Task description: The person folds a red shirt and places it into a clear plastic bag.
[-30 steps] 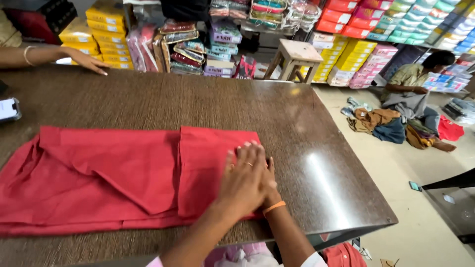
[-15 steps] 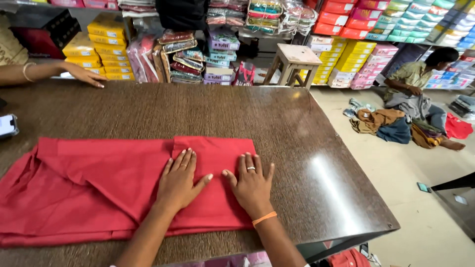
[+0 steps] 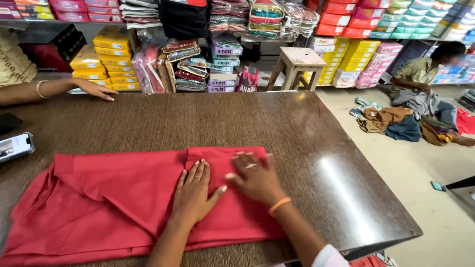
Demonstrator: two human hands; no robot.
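A red cloth (image 3: 99, 202) lies spread on the dark brown table (image 3: 198, 118), with its right end folded over into a flap. My left hand (image 3: 194, 190) rests flat on that flap, fingers apart, palm down. My right hand (image 3: 255, 178), with a ring and an orange wristband, lies flat on the flap just to the right, blurred by motion. Neither hand grips anything.
Another person's hand (image 3: 96, 89) rests on the table's far left edge. A phone (image 3: 15, 146) lies at the left edge. A wooden stool (image 3: 297, 62) and stacked boxes stand behind. A person (image 3: 420, 79) sits on the floor at right among clothes.
A second ago both hands were stacked on the flap's right part. They have spread apart, the left moving leftward, and now the right hand slides over the flap.
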